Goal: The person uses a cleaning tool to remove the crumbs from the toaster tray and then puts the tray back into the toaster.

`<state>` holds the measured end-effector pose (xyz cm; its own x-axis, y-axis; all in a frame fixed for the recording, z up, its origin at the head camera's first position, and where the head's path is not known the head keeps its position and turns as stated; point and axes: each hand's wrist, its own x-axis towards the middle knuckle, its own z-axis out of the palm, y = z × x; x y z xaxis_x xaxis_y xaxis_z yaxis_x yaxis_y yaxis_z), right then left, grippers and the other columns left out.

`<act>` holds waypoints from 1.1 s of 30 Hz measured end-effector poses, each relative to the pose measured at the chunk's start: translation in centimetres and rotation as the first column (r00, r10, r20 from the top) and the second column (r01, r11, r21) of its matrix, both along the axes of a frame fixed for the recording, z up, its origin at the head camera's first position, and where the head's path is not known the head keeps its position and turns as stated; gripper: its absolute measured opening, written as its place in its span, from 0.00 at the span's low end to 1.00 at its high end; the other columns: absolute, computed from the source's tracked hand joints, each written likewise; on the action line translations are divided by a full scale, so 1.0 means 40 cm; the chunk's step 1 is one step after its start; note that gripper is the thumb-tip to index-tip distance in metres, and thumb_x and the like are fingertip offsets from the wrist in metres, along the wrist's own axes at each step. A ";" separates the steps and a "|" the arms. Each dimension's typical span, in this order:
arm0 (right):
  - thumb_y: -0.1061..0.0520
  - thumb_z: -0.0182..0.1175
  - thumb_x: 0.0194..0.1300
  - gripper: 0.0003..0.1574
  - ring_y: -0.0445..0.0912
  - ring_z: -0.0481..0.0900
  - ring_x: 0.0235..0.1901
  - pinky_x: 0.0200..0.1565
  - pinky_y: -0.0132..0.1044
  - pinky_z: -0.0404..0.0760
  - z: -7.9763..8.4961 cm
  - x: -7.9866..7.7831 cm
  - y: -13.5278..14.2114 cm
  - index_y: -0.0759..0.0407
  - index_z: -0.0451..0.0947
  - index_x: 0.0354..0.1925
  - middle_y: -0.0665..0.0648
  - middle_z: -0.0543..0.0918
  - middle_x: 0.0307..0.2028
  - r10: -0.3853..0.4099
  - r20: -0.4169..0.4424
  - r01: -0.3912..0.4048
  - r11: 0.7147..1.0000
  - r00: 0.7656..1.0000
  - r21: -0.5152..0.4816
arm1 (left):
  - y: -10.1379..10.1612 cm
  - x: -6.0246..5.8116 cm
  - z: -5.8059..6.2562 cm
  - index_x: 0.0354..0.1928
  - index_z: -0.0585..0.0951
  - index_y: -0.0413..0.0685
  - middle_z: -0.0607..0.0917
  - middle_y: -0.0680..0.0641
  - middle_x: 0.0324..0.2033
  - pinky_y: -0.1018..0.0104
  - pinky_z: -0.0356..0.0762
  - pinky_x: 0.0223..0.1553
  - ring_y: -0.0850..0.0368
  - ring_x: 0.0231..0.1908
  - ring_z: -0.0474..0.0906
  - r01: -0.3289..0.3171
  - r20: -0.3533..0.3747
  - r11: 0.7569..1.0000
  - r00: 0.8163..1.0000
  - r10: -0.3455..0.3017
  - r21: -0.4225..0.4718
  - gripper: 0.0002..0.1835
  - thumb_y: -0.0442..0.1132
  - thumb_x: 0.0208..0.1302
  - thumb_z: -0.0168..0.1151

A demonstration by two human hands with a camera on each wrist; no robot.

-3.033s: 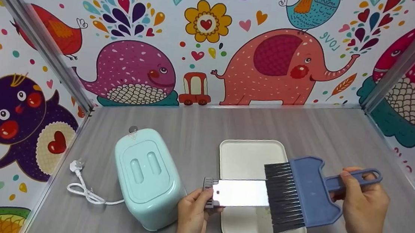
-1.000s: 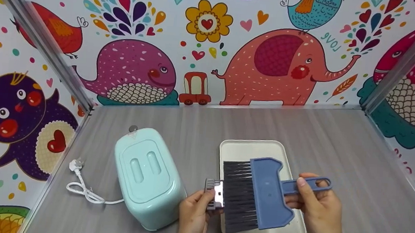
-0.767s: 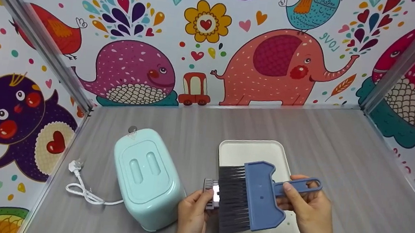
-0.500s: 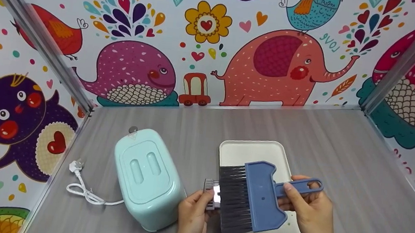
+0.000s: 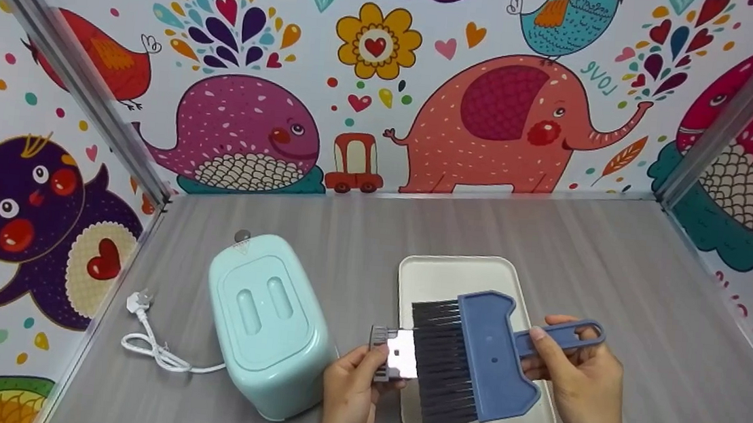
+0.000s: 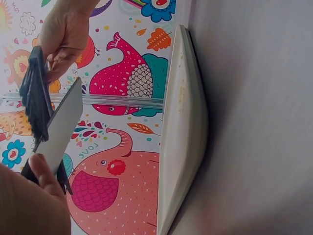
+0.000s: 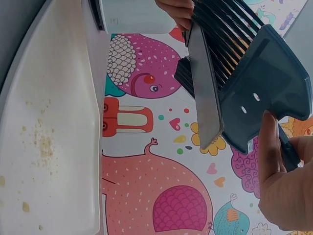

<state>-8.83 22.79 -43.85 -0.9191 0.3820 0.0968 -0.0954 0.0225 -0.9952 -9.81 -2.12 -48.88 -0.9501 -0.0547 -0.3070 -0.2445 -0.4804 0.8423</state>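
My left hand (image 5: 350, 390) pinches the grey ribbed end of a flat, shiny metal crumb tray (image 5: 404, 357), thumb on top. A blue brush (image 5: 493, 358) with long dark bristles lies across the crumb tray and hides most of it in the head view. The brush's looped handle is gripped by my right hand (image 5: 586, 386), thumb along its top. In the right wrist view, bristles touch the tilted metal plate (image 7: 203, 88). Both are held above a cream rectangular tray (image 5: 442, 278). Brownish crumbs (image 7: 45, 144) are scattered on that cream tray.
A mint-green toaster (image 5: 268, 325) with a lid stands left of my left hand. Its white cord and plug (image 5: 139, 301) lie farther left on the grey wood-look table (image 5: 347, 236). Walls printed with cartoon animals (image 5: 493, 126) bound the back and sides.
Over three seconds my right hand has carried the brush left along the crumb tray. In the last half second it has shifted slightly back right. My left hand has stayed nearly still.
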 end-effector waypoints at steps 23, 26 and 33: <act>0.70 0.65 0.70 0.13 0.46 0.83 0.17 0.24 0.34 0.86 0.013 -0.008 0.056 0.66 0.77 0.51 0.58 0.86 0.25 -0.096 -0.001 0.095 0.977 0.995 0.190 | 0.004 0.001 -0.004 0.45 0.84 0.25 0.86 0.41 0.37 0.65 0.86 0.33 0.55 0.29 0.84 -0.019 0.016 1.000 1.000 0.019 0.003 0.11 0.31 0.73 0.59; 0.69 0.64 0.71 0.12 0.45 0.83 0.17 0.25 0.34 0.87 0.019 -0.006 0.065 0.65 0.77 0.51 0.56 0.86 0.24 -0.110 -0.002 0.107 0.963 0.994 0.246 | 0.005 0.001 -0.008 0.46 0.84 0.25 0.86 0.42 0.37 0.65 0.86 0.33 0.55 0.29 0.84 -0.023 0.018 1.000 1.000 0.023 0.000 0.11 0.31 0.73 0.59; 0.67 0.62 0.74 0.10 0.45 0.82 0.17 0.26 0.32 0.86 0.028 -0.007 0.087 0.63 0.77 0.52 0.55 0.84 0.23 -0.154 -0.008 0.150 0.946 0.988 0.287 | 0.004 0.001 -0.003 0.47 0.83 0.26 0.87 0.41 0.37 0.64 0.86 0.34 0.55 0.31 0.84 -0.034 0.047 0.999 0.998 0.034 -0.014 0.12 0.31 0.74 0.59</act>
